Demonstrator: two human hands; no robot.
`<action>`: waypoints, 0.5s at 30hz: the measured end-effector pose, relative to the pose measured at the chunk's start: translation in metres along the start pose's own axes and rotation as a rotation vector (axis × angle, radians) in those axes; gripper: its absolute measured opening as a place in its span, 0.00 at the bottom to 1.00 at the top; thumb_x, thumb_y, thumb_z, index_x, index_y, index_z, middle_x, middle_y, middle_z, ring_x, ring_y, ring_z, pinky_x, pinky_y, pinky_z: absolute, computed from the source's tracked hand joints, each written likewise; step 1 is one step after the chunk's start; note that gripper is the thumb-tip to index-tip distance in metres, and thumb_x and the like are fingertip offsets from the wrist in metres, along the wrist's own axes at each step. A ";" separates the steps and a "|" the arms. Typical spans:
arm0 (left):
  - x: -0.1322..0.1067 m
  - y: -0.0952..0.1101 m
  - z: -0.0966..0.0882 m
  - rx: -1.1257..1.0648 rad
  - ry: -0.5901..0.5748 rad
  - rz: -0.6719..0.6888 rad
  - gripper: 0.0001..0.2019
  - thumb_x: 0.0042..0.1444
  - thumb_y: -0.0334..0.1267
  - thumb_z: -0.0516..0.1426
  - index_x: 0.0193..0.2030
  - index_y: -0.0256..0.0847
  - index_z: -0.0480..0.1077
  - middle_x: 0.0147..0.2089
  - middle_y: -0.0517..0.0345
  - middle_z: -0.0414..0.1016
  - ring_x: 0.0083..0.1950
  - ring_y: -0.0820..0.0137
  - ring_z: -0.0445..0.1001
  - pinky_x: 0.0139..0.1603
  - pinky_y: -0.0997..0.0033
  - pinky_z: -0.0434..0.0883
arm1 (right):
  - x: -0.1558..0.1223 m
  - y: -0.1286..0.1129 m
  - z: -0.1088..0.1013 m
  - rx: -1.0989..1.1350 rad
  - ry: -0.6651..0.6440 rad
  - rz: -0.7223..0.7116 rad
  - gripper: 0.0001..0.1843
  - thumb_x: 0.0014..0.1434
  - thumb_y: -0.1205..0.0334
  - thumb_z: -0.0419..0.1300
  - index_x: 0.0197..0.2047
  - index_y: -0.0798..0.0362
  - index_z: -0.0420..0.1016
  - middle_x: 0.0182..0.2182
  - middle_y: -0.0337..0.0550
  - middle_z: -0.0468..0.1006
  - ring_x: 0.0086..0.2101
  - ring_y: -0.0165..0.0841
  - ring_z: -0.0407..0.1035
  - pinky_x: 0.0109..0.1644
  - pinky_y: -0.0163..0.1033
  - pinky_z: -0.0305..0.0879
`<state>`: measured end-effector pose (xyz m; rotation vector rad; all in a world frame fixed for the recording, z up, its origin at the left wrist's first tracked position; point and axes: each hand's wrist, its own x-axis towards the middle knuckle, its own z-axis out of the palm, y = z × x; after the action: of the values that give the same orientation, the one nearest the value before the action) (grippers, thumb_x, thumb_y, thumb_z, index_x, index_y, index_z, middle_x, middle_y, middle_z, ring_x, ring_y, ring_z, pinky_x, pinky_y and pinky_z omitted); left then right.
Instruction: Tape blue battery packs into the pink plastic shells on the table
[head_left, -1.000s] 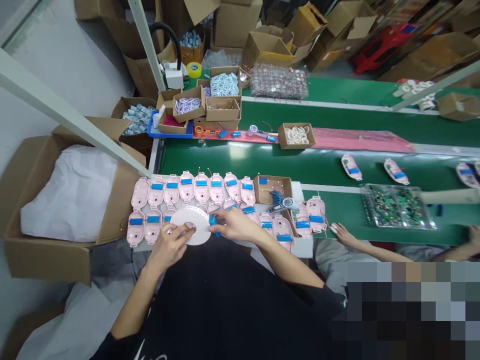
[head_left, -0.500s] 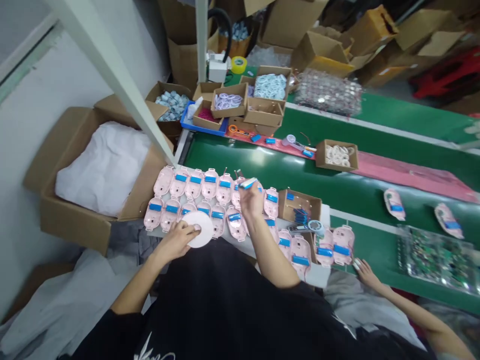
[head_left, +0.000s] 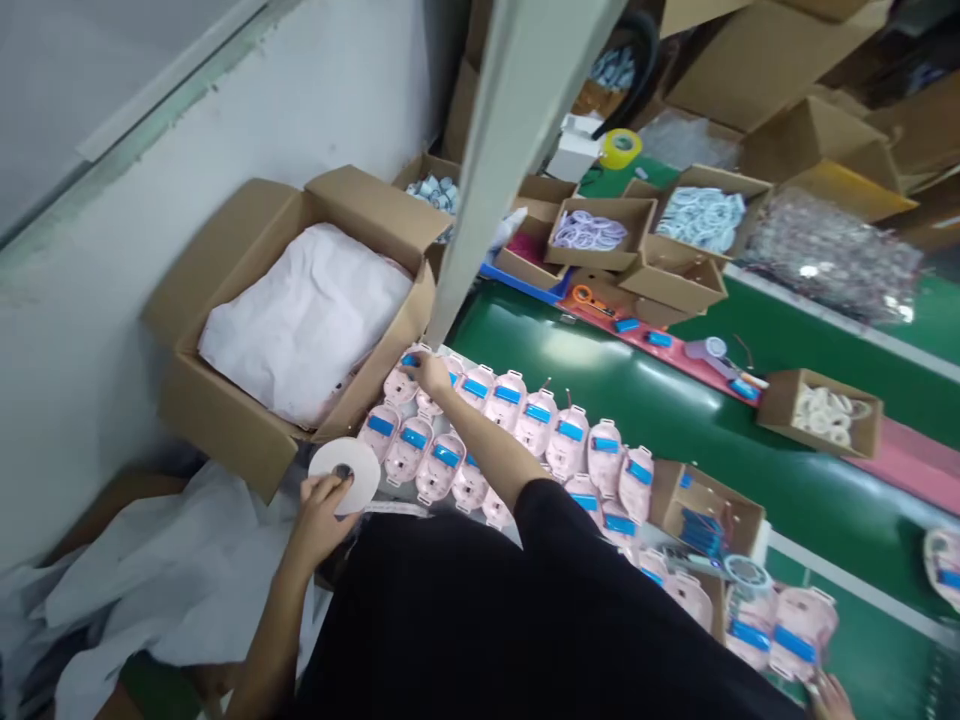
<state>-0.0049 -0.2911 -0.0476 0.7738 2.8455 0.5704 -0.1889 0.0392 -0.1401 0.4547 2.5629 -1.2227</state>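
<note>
Pinched through its centre hole, a white roll (head_left: 366, 465) is being held by the left hand (head_left: 322, 515) beside the near-left end of the shell rows; its flat, round face is being turned upward. At the far-left pink shell (head_left: 397, 388) of the back row, a blue block (head_left: 409, 360) is being touched by the fingertips of the right hand (head_left: 430, 372); whether it is being squeezed or only pressed cannot be made out. The block is looking smooth and small, and is being partly hidden by the fingers. The shell is appearing shallow, pale and rounded, with a small dark mark in its floor.

Other pink shells (head_left: 508, 398) are being kept in two close rows, most with a blue block laid across. Several are being covered by the right forearm (head_left: 495, 440), and the table's near edge is being hidden by a black shirt (head_left: 480, 620). To the left, a white sheet (head_left: 307, 300) is being held in an open carton (head_left: 244, 235). Part of the boxes behind is being blocked by a pale post (head_left: 510, 130). Beyond the rows a green belt (head_left: 577, 345) is being seen, and at the lower right a shell is being touched by another person's hand (head_left: 831, 698).
</note>
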 end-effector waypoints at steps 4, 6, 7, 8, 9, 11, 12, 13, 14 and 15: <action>-0.017 -0.025 0.000 -0.025 0.005 -0.108 0.21 0.57 0.43 0.64 0.58 0.43 0.78 0.50 0.47 0.78 0.54 0.52 0.69 0.61 0.51 0.68 | 0.035 0.000 0.009 -0.451 -0.110 0.032 0.20 0.71 0.54 0.61 0.58 0.58 0.76 0.53 0.62 0.81 0.53 0.46 0.77 0.58 0.45 0.69; -0.019 -0.035 0.000 -0.037 -0.006 -0.128 0.21 0.57 0.42 0.65 0.57 0.43 0.78 0.50 0.47 0.78 0.53 0.53 0.69 0.60 0.51 0.68 | 0.038 0.004 0.016 -0.576 -0.159 0.071 0.20 0.73 0.56 0.57 0.60 0.61 0.74 0.52 0.66 0.80 0.52 0.47 0.78 0.57 0.46 0.71; -0.019 -0.039 0.001 -0.044 -0.010 -0.130 0.21 0.57 0.42 0.65 0.57 0.43 0.78 0.50 0.47 0.78 0.53 0.53 0.69 0.60 0.51 0.68 | 0.038 0.005 0.019 -0.617 -0.168 0.078 0.20 0.74 0.57 0.56 0.61 0.62 0.72 0.52 0.68 0.80 0.52 0.48 0.78 0.56 0.47 0.71; -0.018 -0.042 0.001 -0.052 -0.013 -0.131 0.21 0.56 0.42 0.65 0.57 0.42 0.78 0.50 0.47 0.78 0.53 0.53 0.69 0.60 0.52 0.67 | 0.038 0.005 0.022 -0.647 -0.172 0.081 0.20 0.74 0.58 0.54 0.62 0.63 0.71 0.52 0.69 0.80 0.52 0.48 0.78 0.56 0.47 0.71; -0.016 -0.045 0.002 -0.060 -0.017 -0.129 0.22 0.56 0.42 0.66 0.57 0.42 0.78 0.50 0.47 0.78 0.53 0.53 0.69 0.60 0.52 0.67 | 0.037 0.005 0.025 -0.669 -0.173 0.081 0.20 0.75 0.59 0.53 0.63 0.63 0.70 0.52 0.70 0.79 0.53 0.48 0.78 0.56 0.47 0.71; -0.011 -0.047 0.003 -0.079 -0.026 -0.118 0.22 0.56 0.42 0.66 0.58 0.42 0.78 0.50 0.47 0.79 0.53 0.54 0.69 0.60 0.53 0.68 | 0.036 0.003 0.028 -0.694 -0.181 0.073 0.20 0.75 0.64 0.48 0.64 0.64 0.68 0.53 0.71 0.78 0.53 0.47 0.77 0.55 0.48 0.72; -0.007 -0.047 0.003 -0.087 -0.029 -0.113 0.22 0.56 0.42 0.66 0.58 0.42 0.77 0.50 0.47 0.79 0.53 0.54 0.69 0.59 0.53 0.68 | 0.035 0.002 0.029 -0.700 -0.187 0.067 0.21 0.75 0.68 0.46 0.65 0.65 0.66 0.54 0.72 0.77 0.54 0.47 0.77 0.55 0.48 0.72; -0.004 -0.046 0.003 -0.092 -0.031 -0.109 0.22 0.57 0.42 0.66 0.58 0.42 0.77 0.50 0.47 0.79 0.53 0.54 0.69 0.59 0.53 0.68 | 0.033 0.001 0.029 -0.705 -0.193 0.060 0.22 0.74 0.71 0.44 0.67 0.65 0.64 0.55 0.73 0.77 0.54 0.47 0.76 0.55 0.49 0.72; -0.001 -0.046 0.003 -0.095 -0.032 -0.108 0.22 0.57 0.42 0.66 0.58 0.42 0.78 0.51 0.47 0.79 0.53 0.53 0.69 0.59 0.53 0.68 | 0.032 0.000 0.029 -0.706 -0.198 0.050 0.24 0.73 0.73 0.43 0.68 0.65 0.63 0.56 0.73 0.76 0.55 0.47 0.76 0.55 0.49 0.72; 0.002 -0.045 0.003 -0.097 -0.033 -0.106 0.22 0.57 0.42 0.66 0.58 0.43 0.78 0.51 0.47 0.79 0.53 0.53 0.69 0.59 0.53 0.69 | 0.030 0.000 0.029 -0.705 -0.205 0.038 0.25 0.72 0.74 0.42 0.69 0.65 0.61 0.57 0.74 0.74 0.55 0.47 0.75 0.56 0.50 0.72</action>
<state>-0.0265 -0.3246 -0.0684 0.6062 2.7850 0.6682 -0.2140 0.0210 -0.1687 0.2004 2.5640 -0.2752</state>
